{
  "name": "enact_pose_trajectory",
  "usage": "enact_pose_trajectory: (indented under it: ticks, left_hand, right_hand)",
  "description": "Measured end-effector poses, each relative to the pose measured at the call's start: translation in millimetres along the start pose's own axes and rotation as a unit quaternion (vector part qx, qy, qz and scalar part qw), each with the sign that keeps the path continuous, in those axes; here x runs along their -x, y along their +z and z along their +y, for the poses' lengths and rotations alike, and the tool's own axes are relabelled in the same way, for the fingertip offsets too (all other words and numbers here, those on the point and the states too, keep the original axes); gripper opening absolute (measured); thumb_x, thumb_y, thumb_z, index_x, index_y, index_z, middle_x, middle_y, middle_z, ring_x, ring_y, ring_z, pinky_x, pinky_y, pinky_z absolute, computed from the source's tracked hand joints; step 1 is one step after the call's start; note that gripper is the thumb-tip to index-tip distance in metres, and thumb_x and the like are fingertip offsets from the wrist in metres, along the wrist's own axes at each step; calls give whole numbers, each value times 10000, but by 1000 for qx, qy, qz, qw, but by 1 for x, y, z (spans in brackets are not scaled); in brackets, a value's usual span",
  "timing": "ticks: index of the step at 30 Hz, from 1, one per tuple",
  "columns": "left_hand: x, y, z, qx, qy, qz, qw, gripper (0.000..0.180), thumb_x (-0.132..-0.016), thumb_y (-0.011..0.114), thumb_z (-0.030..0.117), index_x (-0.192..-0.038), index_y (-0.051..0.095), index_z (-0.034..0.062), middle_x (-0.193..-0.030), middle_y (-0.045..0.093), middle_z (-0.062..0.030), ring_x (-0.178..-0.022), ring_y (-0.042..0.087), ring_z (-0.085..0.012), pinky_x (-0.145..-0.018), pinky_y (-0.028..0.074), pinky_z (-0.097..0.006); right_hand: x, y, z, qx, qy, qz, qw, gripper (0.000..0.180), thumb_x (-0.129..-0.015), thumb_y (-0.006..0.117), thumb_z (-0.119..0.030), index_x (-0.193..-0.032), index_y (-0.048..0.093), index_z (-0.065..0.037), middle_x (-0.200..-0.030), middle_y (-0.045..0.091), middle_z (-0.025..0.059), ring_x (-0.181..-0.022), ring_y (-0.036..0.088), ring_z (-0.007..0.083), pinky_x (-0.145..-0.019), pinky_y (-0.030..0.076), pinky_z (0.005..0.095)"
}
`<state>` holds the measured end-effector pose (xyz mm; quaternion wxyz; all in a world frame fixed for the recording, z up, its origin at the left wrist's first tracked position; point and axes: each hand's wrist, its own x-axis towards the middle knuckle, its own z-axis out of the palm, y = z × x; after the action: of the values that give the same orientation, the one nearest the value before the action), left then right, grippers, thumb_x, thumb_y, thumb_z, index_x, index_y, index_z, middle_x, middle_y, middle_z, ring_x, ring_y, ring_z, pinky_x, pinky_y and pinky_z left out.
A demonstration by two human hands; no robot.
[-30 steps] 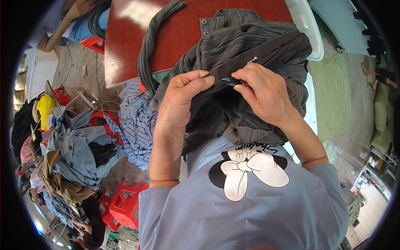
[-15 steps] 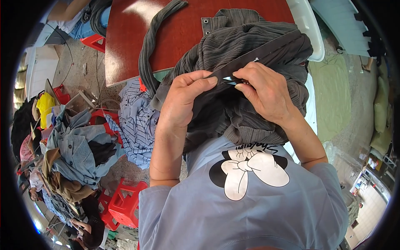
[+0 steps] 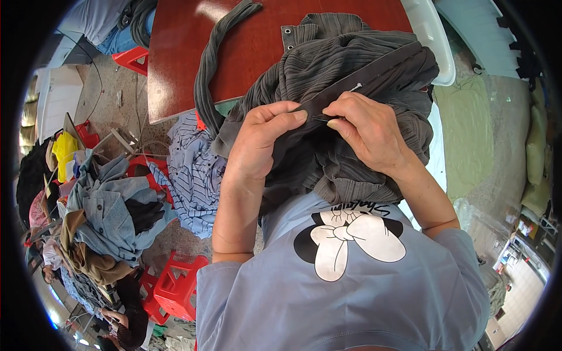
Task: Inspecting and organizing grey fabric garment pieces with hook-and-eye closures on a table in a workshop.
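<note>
A dark grey ribbed garment (image 3: pixel 345 55) lies bunched over the table edge and my lap, with a smooth dark band (image 3: pixel 374 69) running slantwise across it. My left hand (image 3: pixel 266 131) is closed, pinching the band's edge between thumb and index finger. Just to its right, my right hand (image 3: pixel 369 126) grips small thread snips (image 3: pixel 319 119). Only their thin dark blades show, pointing left toward my left thumb and lying close over the cloth; the handles are hidden in my fingers. A small white bit (image 3: pixel 357 86) sits on the band above my right hand.
The glossy red-brown table (image 3: pixel 175 64) fills the top, beside a white plastic bin (image 3: pixel 436 35). To the left, a striped blue shirt (image 3: pixel 196 175) and denim clothes (image 3: pixel 111 205) are heaped near red stools (image 3: pixel 175 286). Another person's blue-clad leg (image 3: pixel 120 38) shows at upper left.
The snips' blades looked wider and brighter before; now they appear as a thin dark line. My right hand has shifted slightly left and down. The other person's arm at upper left has left view.
</note>
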<state>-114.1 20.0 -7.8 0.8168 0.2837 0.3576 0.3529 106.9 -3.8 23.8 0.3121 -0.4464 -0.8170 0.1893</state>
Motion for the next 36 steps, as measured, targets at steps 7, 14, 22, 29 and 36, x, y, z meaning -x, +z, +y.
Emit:
enact_pose_trajectory:
  ticks: [7,14,22,29,36]
  left_hand:
    - [3,-1,7,9,-5,10,1000,181,-897,617,66,-1019,717,-22,-928,732,-34,-884,657,-81,-837,490,-212]
    - [7,-9,7,27,88,-13,996,248,-896,504,79,-1060,647,-41,-1044,701,-94,-948,645,-142,-911,477,-271]
    - [7,-11,-2,85,97,-54,990,245,-884,496,105,-1031,629,-39,-1044,695,-116,-983,636,-166,-937,466,-298]
    - [8,-17,-6,154,93,-91,980,231,-871,484,113,-993,608,-38,-1018,681,-138,-968,621,-193,-924,462,-310]
    - [39,-63,24,-125,156,-1,980,228,-744,464,155,-743,580,-41,-863,615,-125,-824,528,-188,-792,385,-297]
  right_hand:
    - [3,-15,7,-180,121,56,975,166,-956,618,-70,-1114,595,-23,-916,638,88,-786,633,181,-734,508,282]
    - [-1,-23,8,-54,96,-17,994,220,-904,686,-108,-1081,578,-33,-934,628,85,-779,657,235,-697,518,343]
    - [-7,-9,1,17,-16,28,999,270,-828,732,-95,-1038,571,-40,-880,596,96,-814,620,301,-691,508,387]
    - [-5,-10,0,-42,26,29,998,249,-855,726,-106,-1049,584,-40,-872,602,89,-774,635,273,-676,516,361]
    - [-1,-17,34,-202,205,15,958,201,-968,640,-159,-1095,579,-15,-875,621,54,-790,585,131,-729,480,280]
